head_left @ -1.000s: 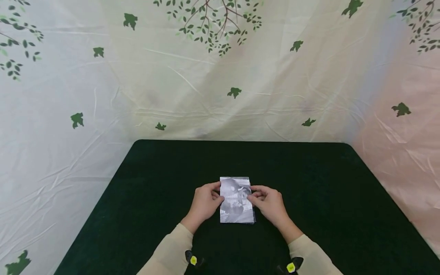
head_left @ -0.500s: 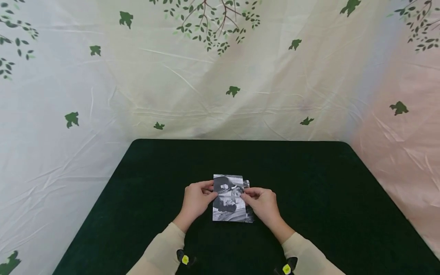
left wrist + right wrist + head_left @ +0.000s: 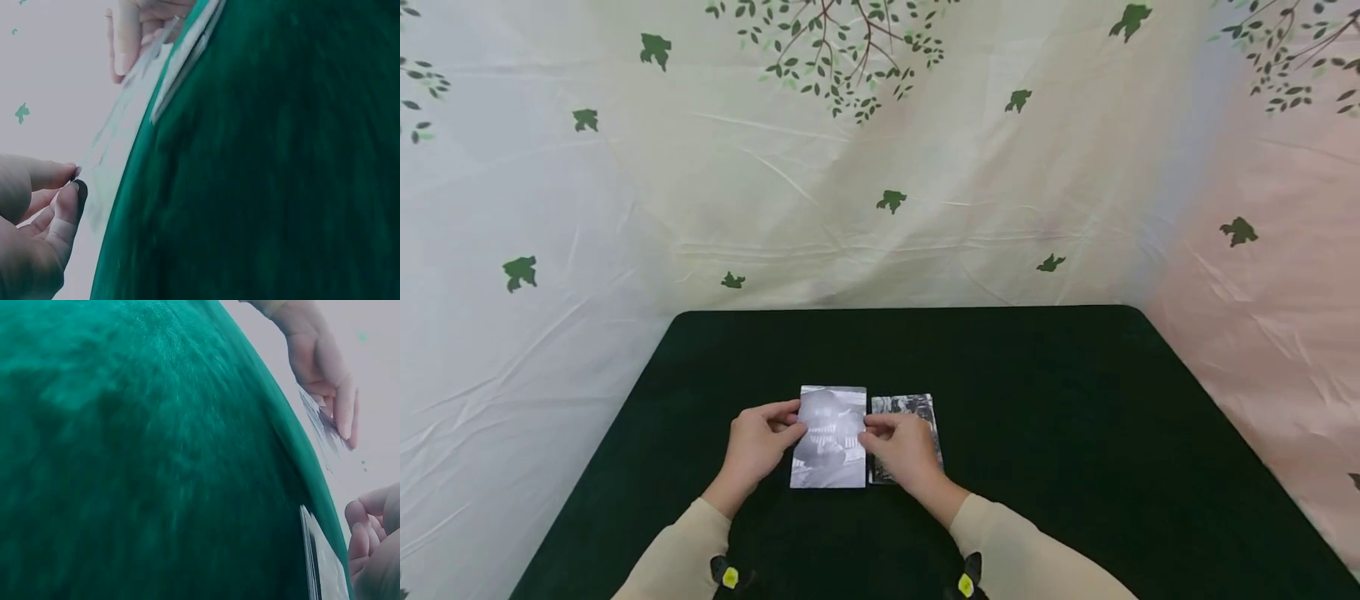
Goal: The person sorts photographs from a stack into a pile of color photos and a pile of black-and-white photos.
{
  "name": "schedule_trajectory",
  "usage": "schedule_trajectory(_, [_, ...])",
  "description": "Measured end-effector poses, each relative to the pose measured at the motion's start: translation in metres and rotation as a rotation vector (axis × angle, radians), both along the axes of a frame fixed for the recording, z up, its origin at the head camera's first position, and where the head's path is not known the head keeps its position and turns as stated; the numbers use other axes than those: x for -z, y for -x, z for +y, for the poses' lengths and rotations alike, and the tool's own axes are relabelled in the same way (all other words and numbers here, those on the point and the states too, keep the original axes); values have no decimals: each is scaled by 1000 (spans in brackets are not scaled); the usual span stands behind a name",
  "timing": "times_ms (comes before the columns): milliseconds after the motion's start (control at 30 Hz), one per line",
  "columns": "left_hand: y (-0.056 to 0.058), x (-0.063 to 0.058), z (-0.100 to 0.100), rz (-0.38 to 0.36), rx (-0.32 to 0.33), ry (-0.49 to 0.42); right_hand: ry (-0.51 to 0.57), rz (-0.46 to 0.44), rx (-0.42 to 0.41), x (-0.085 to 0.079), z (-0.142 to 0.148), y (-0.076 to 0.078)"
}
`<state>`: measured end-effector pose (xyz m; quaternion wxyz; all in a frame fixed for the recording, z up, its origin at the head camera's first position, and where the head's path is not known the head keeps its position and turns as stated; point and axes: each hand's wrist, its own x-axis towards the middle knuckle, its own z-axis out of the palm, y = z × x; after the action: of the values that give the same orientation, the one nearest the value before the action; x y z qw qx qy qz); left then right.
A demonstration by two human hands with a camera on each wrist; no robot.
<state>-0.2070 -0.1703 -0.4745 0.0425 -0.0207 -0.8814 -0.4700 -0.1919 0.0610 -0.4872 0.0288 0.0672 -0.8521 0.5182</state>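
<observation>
A black-and-white photo print (image 3: 829, 450), its glossy face washed pale by glare, is held up between both hands above the table. On its left edge, the left hand (image 3: 756, 446) pinches it between thumb and fingers. The right hand (image 3: 906, 450) pinches the opposite edge, fingertips at about mid-height. Beneath and behind the right hand lies a small stack of similar prints (image 3: 904, 405), partly covered by that hand. Its layered edges (image 3: 310, 556) show in the right wrist view. The left wrist view catches the held print nearly edge-on.
A dark green cloth covers the table (image 3: 1037, 400), which has rounded far corners. Behind it hangs a pale curtain (image 3: 955, 250) printed with leaves and birds. Black wrist straps with yellow tags (image 3: 730, 577) sit over the cream sleeves.
Both hands have carried the top print leftward off the stack, which now shows separately at its right. Glare has returned to the print's face. The head view has shifted slightly.
</observation>
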Motion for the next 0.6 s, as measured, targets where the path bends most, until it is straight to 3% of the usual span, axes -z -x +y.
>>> schedule_trajectory(300, [-6, 4, -32, -46, -25, 97, -62, 34, -32, 1, -34, 5])
schedule_trajectory(600, [-4, 8, -35, -35, -7, 140, -128, 39, -19, 7, -41, 8])
